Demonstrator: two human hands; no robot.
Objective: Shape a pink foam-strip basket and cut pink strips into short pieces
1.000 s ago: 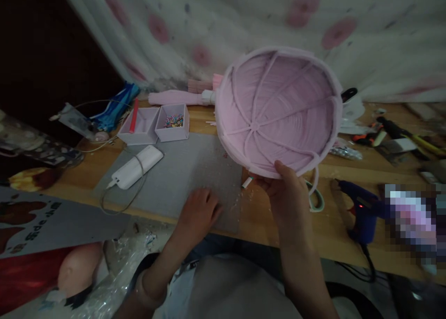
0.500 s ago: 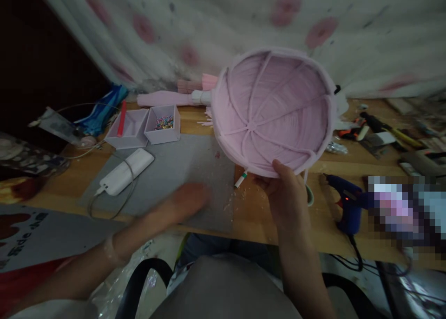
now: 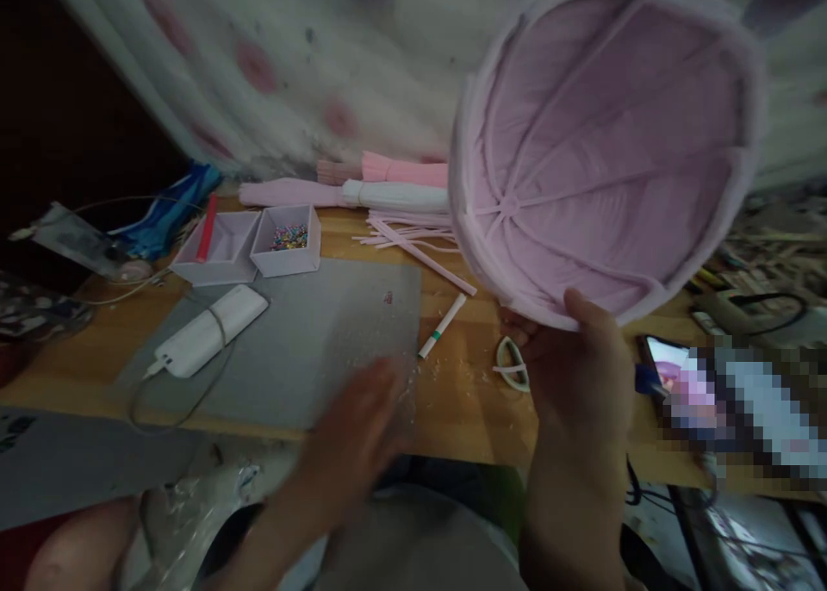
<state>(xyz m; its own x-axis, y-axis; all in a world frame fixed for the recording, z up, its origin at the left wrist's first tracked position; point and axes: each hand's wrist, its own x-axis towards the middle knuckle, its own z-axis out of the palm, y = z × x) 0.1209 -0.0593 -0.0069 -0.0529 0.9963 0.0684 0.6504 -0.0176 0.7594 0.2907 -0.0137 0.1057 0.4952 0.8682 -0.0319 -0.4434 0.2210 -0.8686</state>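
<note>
Gripping the pink ribbed basket (image 3: 607,143) by its rim, the right hand (image 3: 575,376) holds it raised, right of the grey mat (image 3: 310,332). The blurred left hand (image 3: 362,427), fingers loosely spread and empty, hovers over the mat's near edge. A white marker (image 3: 443,326) lies just right of the mat.

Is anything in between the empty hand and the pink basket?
Nothing visible. The left hand hovers low at the near edge of the grey mat. The right hand holds the pink basket up by its lower rim. Only air lies between them.

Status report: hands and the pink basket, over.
Right hand grips pink basket by rim, above table. Left hand open, blurred, over gray mat edge. Nothing between them.
</note>
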